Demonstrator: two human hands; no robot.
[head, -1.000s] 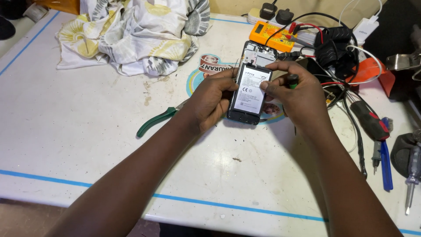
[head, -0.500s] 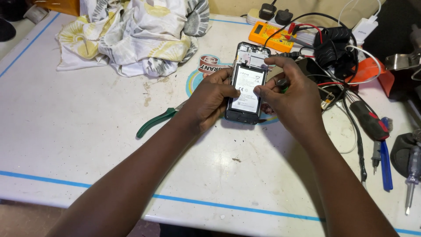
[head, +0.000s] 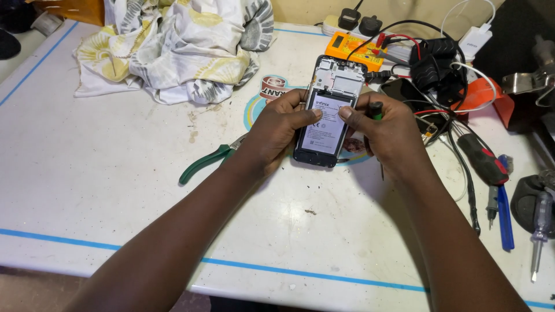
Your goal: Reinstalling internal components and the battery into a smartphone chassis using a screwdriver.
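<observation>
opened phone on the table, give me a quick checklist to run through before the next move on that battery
1. Phone steadied: left hand grips its left edge, thumb on the battery. Ok.
2. Back cover off, battery exposed: ok.
3. Right hand placement: a fingertip rests on the battery's upper right. Ok.
4. Tool control: a green-handled tool sits in the right hand; whether its tip is clear of the battery, cannot tell.
5. Battery connector freed: cannot tell.
6. Space around the phone: tangled cables and the multimeter crowd the right side. Not ok.
</observation>
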